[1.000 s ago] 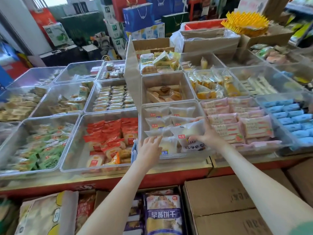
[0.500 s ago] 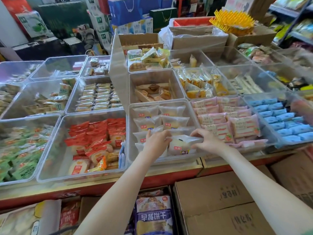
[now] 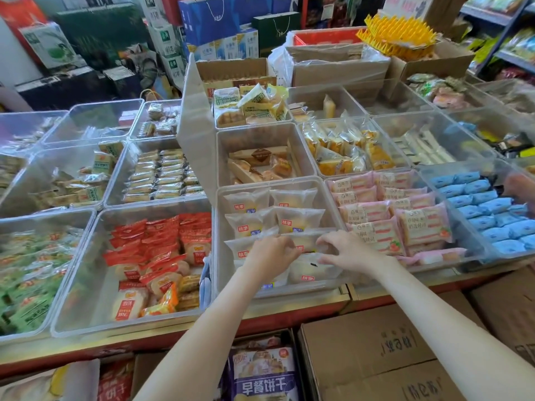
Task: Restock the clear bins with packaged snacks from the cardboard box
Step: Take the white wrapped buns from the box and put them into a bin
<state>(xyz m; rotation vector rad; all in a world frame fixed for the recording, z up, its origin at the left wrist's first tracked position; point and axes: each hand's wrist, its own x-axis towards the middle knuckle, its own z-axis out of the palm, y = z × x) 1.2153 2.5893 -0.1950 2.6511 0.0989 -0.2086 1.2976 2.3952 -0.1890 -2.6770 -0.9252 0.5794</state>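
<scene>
While both hands work down in the near middle clear bin: the step in hand looks like seating one frosted pack into its rows, not fetching a fresh one.
Grip of the left hand: the fingers are curled onto the pack's left end and pinch it.
Grip of the right hand: fingers and thumb are bent over the right end of the same pack, clamped on its wrapper.
Place of the pack: it is inside the bin, lying across the rows and touching the white packs behind it; another lies nearer the front wall.
Source, the cardboard box: closed cartons stand below the table, under the right arm; which one feeds this bin cannot be told.
Next move: likely to press the pack flat and square with its neighbours and let go, then reach down for more.
Readable writing: the red tags on the white packs read "桃李". The purple bag below reads "早餐饼干". The carton print is upside down and not legible.
</scene>
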